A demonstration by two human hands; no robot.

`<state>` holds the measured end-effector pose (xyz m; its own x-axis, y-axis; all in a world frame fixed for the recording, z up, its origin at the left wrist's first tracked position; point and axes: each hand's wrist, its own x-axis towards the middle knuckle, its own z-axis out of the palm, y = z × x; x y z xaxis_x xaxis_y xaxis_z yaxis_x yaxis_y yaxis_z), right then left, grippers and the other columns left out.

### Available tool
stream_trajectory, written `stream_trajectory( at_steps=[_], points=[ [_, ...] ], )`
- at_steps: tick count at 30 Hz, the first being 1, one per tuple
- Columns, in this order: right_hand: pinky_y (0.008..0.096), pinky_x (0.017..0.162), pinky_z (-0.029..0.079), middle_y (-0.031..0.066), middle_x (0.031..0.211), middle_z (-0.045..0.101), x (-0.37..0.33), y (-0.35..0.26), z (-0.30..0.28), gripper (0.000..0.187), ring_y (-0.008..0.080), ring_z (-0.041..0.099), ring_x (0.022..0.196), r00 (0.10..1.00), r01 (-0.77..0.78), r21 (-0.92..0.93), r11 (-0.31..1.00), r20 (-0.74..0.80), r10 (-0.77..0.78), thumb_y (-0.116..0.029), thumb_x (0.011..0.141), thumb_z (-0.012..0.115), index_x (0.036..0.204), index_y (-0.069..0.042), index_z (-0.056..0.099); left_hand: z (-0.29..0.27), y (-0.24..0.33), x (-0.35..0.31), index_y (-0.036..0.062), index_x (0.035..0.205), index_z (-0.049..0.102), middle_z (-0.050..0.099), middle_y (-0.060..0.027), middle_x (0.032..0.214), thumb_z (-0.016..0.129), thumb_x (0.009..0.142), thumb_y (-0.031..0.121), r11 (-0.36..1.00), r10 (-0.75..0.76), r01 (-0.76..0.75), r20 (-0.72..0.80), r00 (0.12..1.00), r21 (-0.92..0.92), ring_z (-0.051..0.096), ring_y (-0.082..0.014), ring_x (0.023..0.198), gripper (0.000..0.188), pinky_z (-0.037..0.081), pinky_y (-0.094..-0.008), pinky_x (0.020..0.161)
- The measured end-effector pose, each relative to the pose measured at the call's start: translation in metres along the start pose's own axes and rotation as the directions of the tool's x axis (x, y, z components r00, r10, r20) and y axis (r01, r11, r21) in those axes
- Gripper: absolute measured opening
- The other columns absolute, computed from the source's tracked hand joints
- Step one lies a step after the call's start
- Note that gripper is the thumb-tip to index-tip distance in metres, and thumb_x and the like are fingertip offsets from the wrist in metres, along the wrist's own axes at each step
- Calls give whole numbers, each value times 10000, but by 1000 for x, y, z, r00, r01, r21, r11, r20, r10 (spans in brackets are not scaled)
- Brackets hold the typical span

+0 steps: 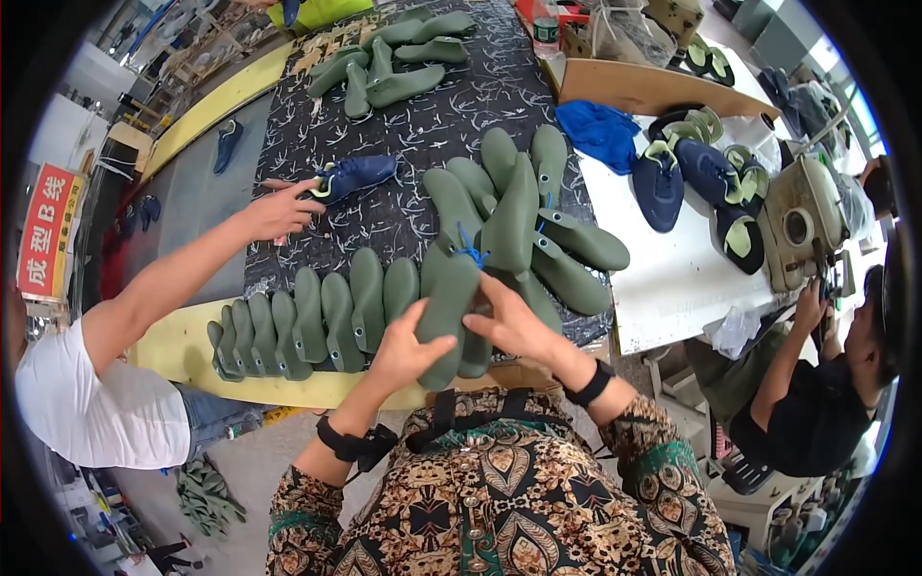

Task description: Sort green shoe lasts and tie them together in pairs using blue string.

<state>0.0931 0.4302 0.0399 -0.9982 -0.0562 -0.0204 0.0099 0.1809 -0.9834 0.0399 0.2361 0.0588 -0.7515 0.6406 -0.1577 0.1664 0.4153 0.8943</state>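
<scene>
So the person's got a green shoe form (pixel 445 312) right at the near edge of the worktop (pixel 161 343), standing kinda upright with its toe toward 6 o'clock. Left grip (pixel 408 350) is wrapped around it, fingers along one edge, thumb laid across the flat face. Right grip (pixel 519 324) is spread fairly wide with its digits against the other edge; honestly can't tell how firmly it's holding. Can't tell if the form touches down or is lifted, either. There's some blue string (pixel 470 252) at its upper end.

Going round the clock from that form: at 9 there's a neat row of green forms (pixel 307 326), packed side by side. At 1 a bunch of green forms (pixel 509 226) fans out, touching each other, and a blue cloth (pixel 597 136) lies farther out that way. Just shy of 12, way across the dark patterned cover (pixel 403 134), there's another heap of forms (pixel 415 86).

A co-worker's hand (pixel 280 213) comes in at 10, fingers touching the heel end of a navy shoe (pixel 357 180) lying at 11. More navy shoes (pixel 658 187) sit at 2, with a beige machine (pixel 802 221) past them. Down at 8, a pile of green stuff (pixel 206 496) is on the floor.
</scene>
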Motion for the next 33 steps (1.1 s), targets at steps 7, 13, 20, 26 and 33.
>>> stream_trajectory(
  at_steps=[7, 13, 20, 26, 33],
  points=[
    [266, 741, 493, 114, 1001, 616, 39, -20, -24, 274, 179, 601, 894, 978, 27, 351, 936, -201, 47, 2, 848, 488, 1109, 73, 537, -52, -43, 34, 28, 1027, 569, 609, -118, 889, 475, 918, 239, -44, -277, 116, 123, 953, -992, 565, -161, 715, 255, 445, -246, 595],
    [329, 665, 483, 169, 759, 612, -13, 35, -24, 239, 228, 624, 711, 908, -178, -60, 982, -395, 140, -109, 827, 561, 992, 65, 555, -69, -20, 42, 2, 1074, 558, 635, -123, 913, 479, 913, 195, 317, -388, -62, -189, 902, -946, 624, -212, 833, 263, 490, -300, 675],
    [357, 668, 489, 173, 834, 626, -5, 23, -26, 329, 289, 625, 739, 876, -245, -115, 963, -451, 170, -121, 815, 593, 1075, 57, 502, -12, -3, 57, -18, 969, 599, 631, -89, 850, 554, 877, 159, 884, -197, 51, -270, 942, -466, 625, -165, 729, 205, 468, -253, 627],
    [398, 849, 440, 211, 1127, 492, 13, 13, -36, 498, 350, 508, 1037, 883, -13, -588, 809, -387, -267, -127, 742, 674, 1164, 20, 455, -19, -39, 79, 30, 1038, 557, 611, -65, 931, 669, 812, 257, 840, -446, 124, -541, 713, -529, 584, -140, 813, 339, 448, -280, 687],
    [433, 937, 387, 293, 1178, 458, 67, 42, -58, 791, 418, 466, 1093, 802, -183, -311, 933, -596, -42, -229, 676, 729, 1285, 60, 316, -18, -43, 124, 1, 1163, 517, 603, -84, 1043, 713, 772, 240, 573, -386, 27, -240, 891, -819, 560, -181, 968, 499, 427, -322, 855]
  ],
)
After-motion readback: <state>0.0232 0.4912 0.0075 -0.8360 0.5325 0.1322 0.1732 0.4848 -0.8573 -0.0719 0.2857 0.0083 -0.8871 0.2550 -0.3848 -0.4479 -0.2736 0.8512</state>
